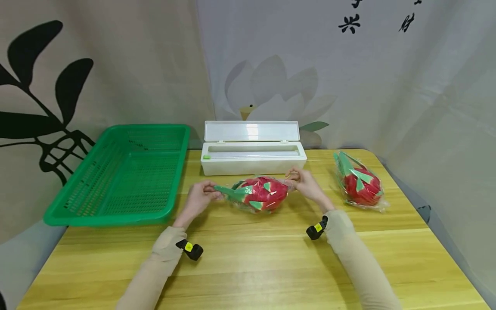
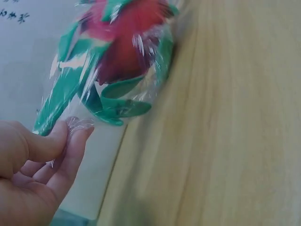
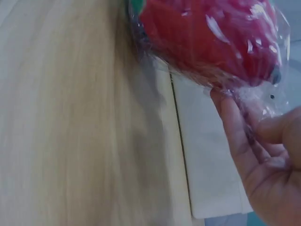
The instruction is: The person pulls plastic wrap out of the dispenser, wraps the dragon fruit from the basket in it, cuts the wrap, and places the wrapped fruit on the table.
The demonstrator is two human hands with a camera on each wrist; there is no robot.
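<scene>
Two hands hold one film-wrapped dragon fruit (image 1: 258, 194) over the middle of the table (image 1: 248, 258), just in front of the white cling-film dispenser box (image 1: 252, 153), whose lid stands open. The left hand (image 1: 199, 199) pinches the loose film at the fruit's green-tipped left end between thumb and forefinger (image 2: 70, 146); the right hand (image 1: 306, 183) pinches the bunched film at the right end. The step in hand looks like closing off the wrap at both ends. The next move probably calls for twisting or tucking those tails tight without tearing the thin film. A second wrapped dragon fruit (image 1: 360, 184) lies to the right, and a green basket (image 1: 116, 172) sits at far left.
</scene>
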